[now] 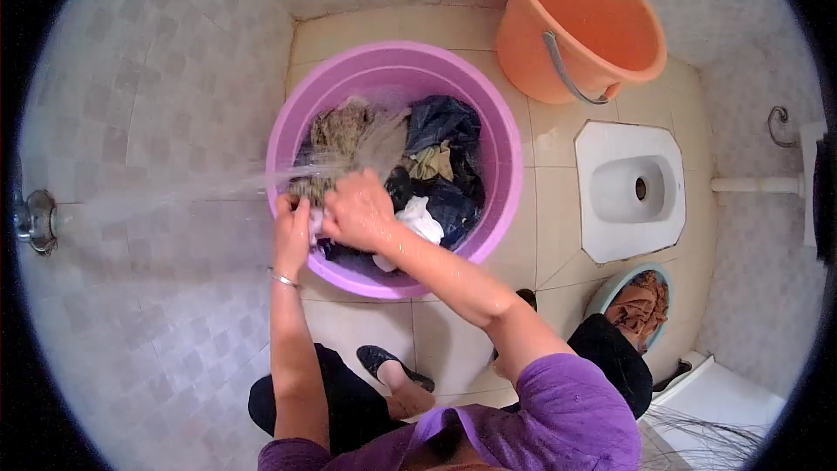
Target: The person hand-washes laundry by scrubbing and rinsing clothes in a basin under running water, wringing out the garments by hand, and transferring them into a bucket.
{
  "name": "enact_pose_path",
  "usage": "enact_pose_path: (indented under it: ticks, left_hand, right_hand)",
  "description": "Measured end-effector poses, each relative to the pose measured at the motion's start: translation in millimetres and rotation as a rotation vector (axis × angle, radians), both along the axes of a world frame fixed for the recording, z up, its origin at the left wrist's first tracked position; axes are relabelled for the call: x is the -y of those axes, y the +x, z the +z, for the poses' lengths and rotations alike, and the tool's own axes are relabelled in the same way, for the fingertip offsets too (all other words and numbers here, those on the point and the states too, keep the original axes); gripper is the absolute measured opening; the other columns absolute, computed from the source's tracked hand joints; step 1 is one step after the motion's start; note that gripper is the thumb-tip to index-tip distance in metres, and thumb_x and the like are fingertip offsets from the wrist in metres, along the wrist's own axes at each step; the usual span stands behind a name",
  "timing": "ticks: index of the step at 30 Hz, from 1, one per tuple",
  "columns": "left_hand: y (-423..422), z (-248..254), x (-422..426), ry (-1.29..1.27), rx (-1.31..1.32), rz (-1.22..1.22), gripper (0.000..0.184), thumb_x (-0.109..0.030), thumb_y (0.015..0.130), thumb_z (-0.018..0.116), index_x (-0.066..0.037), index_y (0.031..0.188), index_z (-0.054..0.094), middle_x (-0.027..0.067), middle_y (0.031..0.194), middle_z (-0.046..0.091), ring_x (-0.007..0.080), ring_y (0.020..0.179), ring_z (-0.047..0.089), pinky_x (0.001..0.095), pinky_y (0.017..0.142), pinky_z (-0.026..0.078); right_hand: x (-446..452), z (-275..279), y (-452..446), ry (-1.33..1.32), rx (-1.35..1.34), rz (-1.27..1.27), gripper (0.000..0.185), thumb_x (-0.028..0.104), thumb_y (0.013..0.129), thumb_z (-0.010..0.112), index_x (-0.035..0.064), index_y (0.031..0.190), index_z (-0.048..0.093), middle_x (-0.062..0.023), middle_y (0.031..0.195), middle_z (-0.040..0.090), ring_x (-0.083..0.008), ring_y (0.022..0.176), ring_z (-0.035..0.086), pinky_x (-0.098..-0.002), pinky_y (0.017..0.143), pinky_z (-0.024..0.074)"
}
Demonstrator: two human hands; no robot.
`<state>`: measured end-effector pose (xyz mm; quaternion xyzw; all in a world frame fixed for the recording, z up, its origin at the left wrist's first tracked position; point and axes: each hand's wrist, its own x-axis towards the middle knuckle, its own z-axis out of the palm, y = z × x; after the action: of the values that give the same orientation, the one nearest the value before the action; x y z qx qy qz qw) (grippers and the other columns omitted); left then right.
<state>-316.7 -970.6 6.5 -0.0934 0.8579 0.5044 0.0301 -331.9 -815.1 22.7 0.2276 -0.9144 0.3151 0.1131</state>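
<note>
A large pink tub holds wet clothes, among them a patterned olive cloth, dark blue garments and a white cloth. Over the tub's left rim, my left hand is closed on a pale lilac cloth. My right hand is beside it, fingers curled against the same area; what it holds, if anything, is hidden. A stream of water from the left runs over the rim onto the clothes near both hands.
A metal tap juts from the left wall. Behind the tub at the right stands an orange bucket. A squat toilet is set in the floor at the right. Near my right knee, a small basin holds brown cloth.
</note>
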Motion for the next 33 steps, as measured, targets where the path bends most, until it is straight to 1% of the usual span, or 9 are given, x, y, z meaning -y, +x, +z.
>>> enact_pose_path:
  ticks: [1,3,7,10,12,15,19,24,33]
  left_hand:
    - [-9,16,-4,-0.307,-0.057,-0.013,0.040,-0.031,0.084,0.045,0.001,0.108,0.046,0.0158,0.094,0.059,0.0287,0.087,0.056,0.0343,0.074,0.041]
    - [-33,61,-33,-0.277,-0.003,-0.055,0.050,-0.036,0.082,0.048,-0.002,0.117,0.041,0.0193,0.106,0.053,0.0347,0.100,0.049,0.0385,0.083,0.038]
    - [-110,7,-65,-0.563,-0.273,-0.685,0.055,-0.040,0.079,0.047,-0.007,0.122,0.039,0.0152,0.124,0.041,0.0309,0.116,0.036,0.0367,0.096,0.028]
    - [-98,8,-87,-0.660,-0.009,-0.672,0.051,-0.041,0.078,0.047,-0.010,0.119,0.045,0.0159,0.124,0.041,0.0320,0.116,0.035,0.0363,0.096,0.027]
    - [-102,-28,-66,-0.563,-0.039,-0.624,0.048,-0.039,0.078,0.047,-0.010,0.115,0.047,0.0170,0.121,0.044,0.0332,0.113,0.038,0.0374,0.094,0.030]
    - [-87,-72,-38,-0.483,-0.086,-0.531,0.041,-0.035,0.077,0.046,-0.008,0.107,0.052,0.0191,0.111,0.049,0.0350,0.104,0.045,0.0397,0.087,0.036]
    - [-35,-40,-39,-0.508,-0.206,-0.197,0.032,-0.024,0.074,0.044,-0.002,0.094,0.055,0.0212,0.092,0.055,0.0356,0.088,0.052,0.0424,0.075,0.041]
    - [-2,-16,-23,-0.044,-0.294,0.011,0.024,-0.013,0.071,0.045,0.002,0.088,0.053,0.0205,0.084,0.054,0.0358,0.079,0.053,0.0388,0.069,0.041]
    - [3,26,-11,0.073,-0.267,-0.023,0.023,-0.008,0.068,0.044,0.005,0.085,0.050,0.0192,0.079,0.051,0.0349,0.075,0.050,0.0364,0.069,0.040]
  right_hand:
    - [2,-2,8,0.004,-0.023,0.044,0.019,0.027,0.059,0.057,0.0085,0.058,0.055,-0.0090,0.061,0.049,-0.0241,0.067,0.050,-0.0358,0.062,0.0343]
    - [3,-2,25,0.021,-0.013,0.155,0.019,0.028,0.058,0.059,0.0092,0.061,0.055,-0.0068,0.065,0.049,-0.0223,0.068,0.048,-0.0339,0.063,0.0332]
    - [-2,-3,41,0.028,-0.020,0.280,0.016,0.024,0.060,0.059,0.0087,0.061,0.053,-0.0065,0.070,0.049,-0.0211,0.070,0.048,-0.0330,0.064,0.0342]
    - [-36,17,36,-0.246,-0.012,0.386,0.011,0.019,0.062,0.057,0.0086,0.063,0.054,-0.0070,0.073,0.051,-0.0220,0.076,0.049,-0.0361,0.064,0.0362]
    - [-78,5,1,-0.289,0.053,0.120,0.014,0.015,0.061,0.056,0.0078,0.073,0.057,-0.0102,0.083,0.055,-0.0278,0.086,0.050,-0.0404,0.072,0.0389]
    - [-113,-27,-61,-0.053,0.147,-0.340,0.056,0.024,0.071,0.060,0.0105,0.121,0.038,-0.0220,0.123,0.034,-0.0363,0.111,0.037,-0.0500,0.094,0.0271]
    - [-121,-55,-76,0.292,0.396,-0.190,0.035,0.031,0.076,0.055,0.0072,0.102,0.052,-0.0160,0.110,0.048,-0.0350,0.105,0.043,-0.0482,0.090,0.0305]
    - [-123,23,-52,-0.898,0.263,-0.577,0.028,0.024,0.082,0.048,-0.0033,0.077,0.051,-0.0068,0.074,0.055,-0.0217,0.070,0.050,-0.0336,0.066,0.0380]
    - [-123,170,-76,-1.427,0.201,-0.365,0.011,0.013,0.077,0.055,0.0026,0.079,0.056,-0.0042,0.069,0.054,-0.0154,0.065,0.053,-0.0284,0.059,0.0440]
